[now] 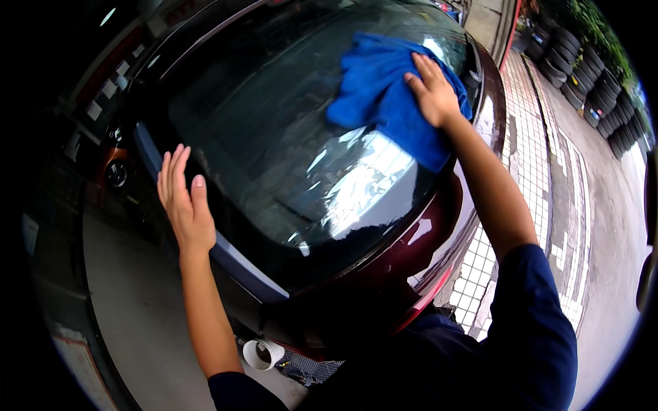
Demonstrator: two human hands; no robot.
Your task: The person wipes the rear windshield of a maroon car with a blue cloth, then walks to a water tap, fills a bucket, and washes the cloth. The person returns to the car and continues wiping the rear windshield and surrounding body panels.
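Your right hand [433, 92] presses flat, fingers spread, on the cloth [384, 96] beneath it; your left hand [184, 202] hovers open, holding nothing.

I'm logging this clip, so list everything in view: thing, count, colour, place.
cloth: one, blue, spread on the car's rear glass, upper middle
rear glass: one, dark and reflective, centre
car body: one, dark maroon, around the glass
tyres: a stacked row, black, upper right by greenery
tiled floor: white tiles, right of the car
cup: one, white, lying on the ground at lower middle
left hand: one, open and flat, fingers together, by the glass's left edge
right hand: one, flat, pressing on the cloth
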